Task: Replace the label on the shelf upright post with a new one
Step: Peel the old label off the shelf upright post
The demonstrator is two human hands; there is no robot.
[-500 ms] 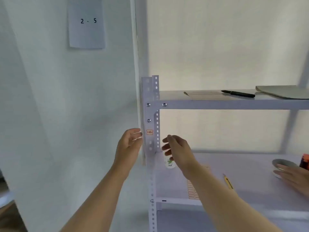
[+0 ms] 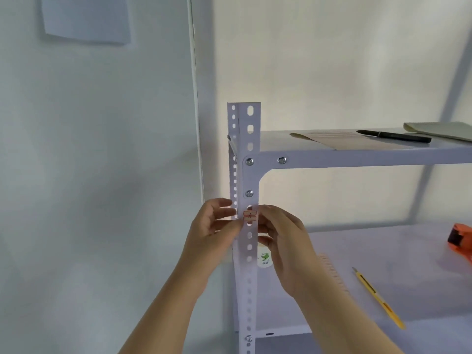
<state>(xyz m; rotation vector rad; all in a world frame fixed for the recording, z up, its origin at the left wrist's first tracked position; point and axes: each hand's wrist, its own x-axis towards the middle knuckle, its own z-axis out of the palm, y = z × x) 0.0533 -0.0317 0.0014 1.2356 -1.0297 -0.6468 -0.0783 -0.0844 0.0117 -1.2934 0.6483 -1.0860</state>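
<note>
A white perforated upright post point(image 2: 249, 139) of a metal shelf stands in the middle of the view. A small label with red outline and a handwritten mark point(image 2: 249, 216) is stuck on its front face, just below a bolt. My left hand point(image 2: 213, 229) is on the post's left side, its thumb tip touching the post just below the label's left edge. My right hand point(image 2: 283, 238) is on the right side, fingertips at the label's right edge. Neither hand holds anything. A sheet of orange labels point(image 2: 332, 273) lies on the lower shelf, partly hidden by my right arm.
A small white bottle with a green print point(image 2: 264, 259) stands on the lower shelf behind the post. A yellow utility knife point(image 2: 378, 298) and an orange tool point(image 2: 461, 241) lie on the lower shelf. The upper shelf holds a black pen point(image 2: 394, 136), paper and a folder.
Both hands have risen and closed in on the post from either side, reaching the label. The view has moved closer, and another person's hand at the right edge is out of view.
</note>
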